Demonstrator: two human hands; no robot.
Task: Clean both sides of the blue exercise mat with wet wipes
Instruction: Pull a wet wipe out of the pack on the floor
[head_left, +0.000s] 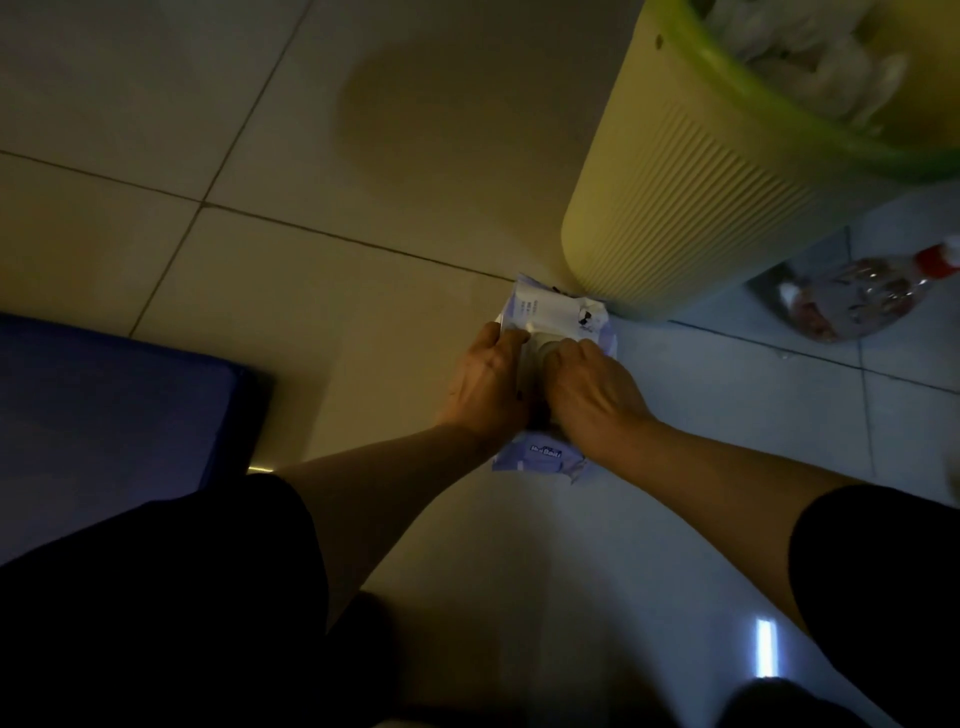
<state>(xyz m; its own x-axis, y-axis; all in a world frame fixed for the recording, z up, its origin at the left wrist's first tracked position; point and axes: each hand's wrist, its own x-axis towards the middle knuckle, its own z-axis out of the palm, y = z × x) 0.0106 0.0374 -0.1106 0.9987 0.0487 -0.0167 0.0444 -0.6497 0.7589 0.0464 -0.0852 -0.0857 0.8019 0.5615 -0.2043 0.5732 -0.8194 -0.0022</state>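
Both hands (545, 384) on soft, crinkly wipes pkt (550, 317), maybe open.

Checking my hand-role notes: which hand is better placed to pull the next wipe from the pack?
Probably the right hand: its fingers sit over the middle of the wipes pack near the white lid, while the left hand holds the pack's left edge, steadying it on the floor.

Open floor (395, 156) lies left and ahead. The bin (691, 208) blocks the right, touching the pack (550, 317); a bottle (857, 296) lies beyond, the mat (104, 405) far left.
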